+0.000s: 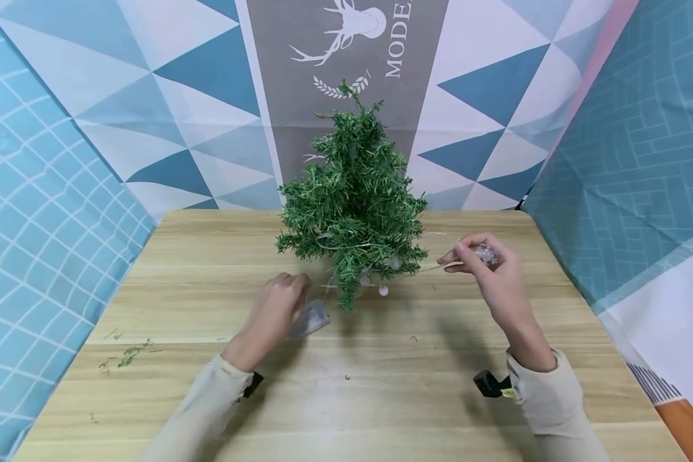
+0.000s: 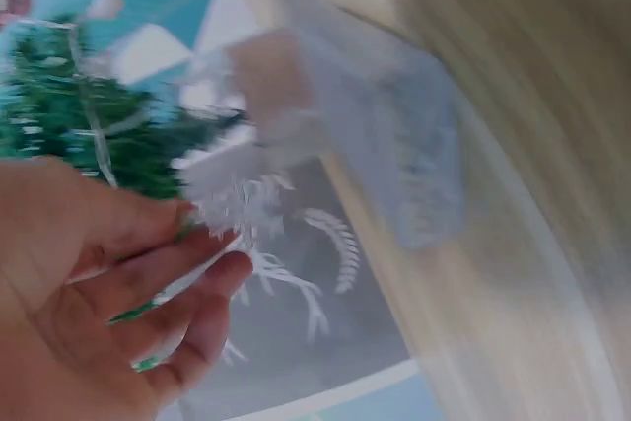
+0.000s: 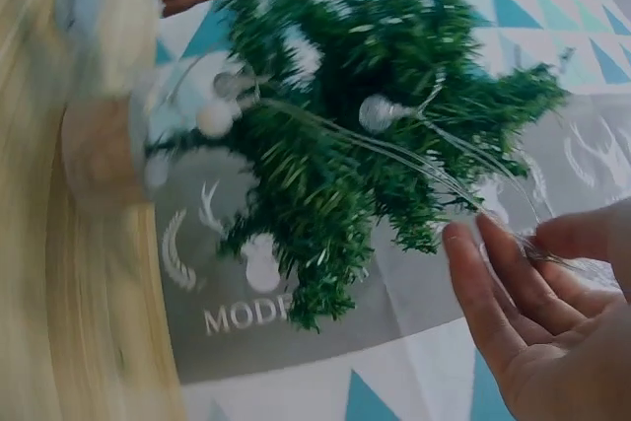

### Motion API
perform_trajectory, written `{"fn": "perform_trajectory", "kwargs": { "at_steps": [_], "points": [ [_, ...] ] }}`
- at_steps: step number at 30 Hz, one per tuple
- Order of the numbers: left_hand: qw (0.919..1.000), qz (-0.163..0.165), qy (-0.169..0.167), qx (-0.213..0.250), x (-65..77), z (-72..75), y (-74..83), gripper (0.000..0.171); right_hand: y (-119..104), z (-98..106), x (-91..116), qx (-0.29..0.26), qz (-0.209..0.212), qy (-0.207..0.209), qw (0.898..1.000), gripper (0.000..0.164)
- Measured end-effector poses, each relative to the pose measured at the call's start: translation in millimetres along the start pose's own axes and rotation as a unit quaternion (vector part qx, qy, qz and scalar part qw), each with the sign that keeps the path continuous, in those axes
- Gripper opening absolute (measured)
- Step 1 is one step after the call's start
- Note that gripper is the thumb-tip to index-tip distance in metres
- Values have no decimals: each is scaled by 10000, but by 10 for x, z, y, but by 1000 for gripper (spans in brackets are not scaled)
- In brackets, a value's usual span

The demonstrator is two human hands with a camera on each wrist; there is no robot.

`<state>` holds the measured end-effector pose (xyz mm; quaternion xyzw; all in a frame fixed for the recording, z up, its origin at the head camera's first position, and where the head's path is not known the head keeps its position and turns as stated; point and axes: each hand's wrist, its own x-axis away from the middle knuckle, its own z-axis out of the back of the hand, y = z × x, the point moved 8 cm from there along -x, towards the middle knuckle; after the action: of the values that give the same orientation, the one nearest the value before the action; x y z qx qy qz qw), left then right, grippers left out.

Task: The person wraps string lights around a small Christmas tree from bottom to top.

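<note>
1. Toward the back edge of the bench (image 1: 393,398), about midway between its side edges, the tree (image 1: 355,186) stands upright on a wooden base (image 3: 104,150).
2. Lights (image 1: 384,290) run through the lower branches; that part looks started, with only a short length placed.
3. Between the tree and the bench's right edge, the right hand (image 1: 491,273) holds the bundle (image 1: 486,255) of unplaced lights, a wire stretching from it to the branches.
4. On the tree's left, the left hand (image 1: 274,308) has its fingertips drawn close together near the wire's end; I cannot tell whether they pinch it.
5. The middle and top show no lights in the head view, so most of the winding seems left to do.
6. Partly behind the left hand is a clear packet (image 1: 314,319), which could snag there.
7. From the tree to the front edge lies a broad stretch of bench, with green scraps (image 1: 131,354) toward the left edge.
8. Behind, the cloth (image 1: 393,173) hangs near the back edge, so passing round there looks tighter.
</note>
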<state>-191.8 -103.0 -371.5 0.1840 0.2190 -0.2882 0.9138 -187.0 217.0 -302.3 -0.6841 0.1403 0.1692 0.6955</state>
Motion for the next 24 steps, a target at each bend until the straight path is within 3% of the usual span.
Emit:
{"fn": "perform_trajectory", "kwargs": {
  "at_steps": [3,5,8,12,14,17,21,24],
  "points": [
    [9965,-58,-311,769,129,98,150,7,-18,66,-27,-1122,-106,65,9936,14],
    [9900,-107,-630,1259,215,110,279,8,-27,114,-43,-1490,-174,152,9886,12],
    [9747,-164,-1070,1954,307,117,507,7,-22,190,-82,-1614,-339,422,9854,14],
    [9582,-493,-1284,2511,323,165,850,5,0,287,-178,-1647,-536,804,9816,13],
    [9518,-703,-1323,2675,292,177,1004,6,15,324,-240,-1778,-654,849,9782,12],
    [9528,-951,-1268,2588,227,177,1165,9,41,370,-333,-1818,-977,747,9756,12],
    [9555,-988,-1159,2527,146,170,1257,12,34,453,-436,-1644,-1416,557,9746,14],
    [9514,-940,-1009,2755,75,207,1299,14,-15,530,-489,-1674,-1507,355,9736,18]
  ]
}}
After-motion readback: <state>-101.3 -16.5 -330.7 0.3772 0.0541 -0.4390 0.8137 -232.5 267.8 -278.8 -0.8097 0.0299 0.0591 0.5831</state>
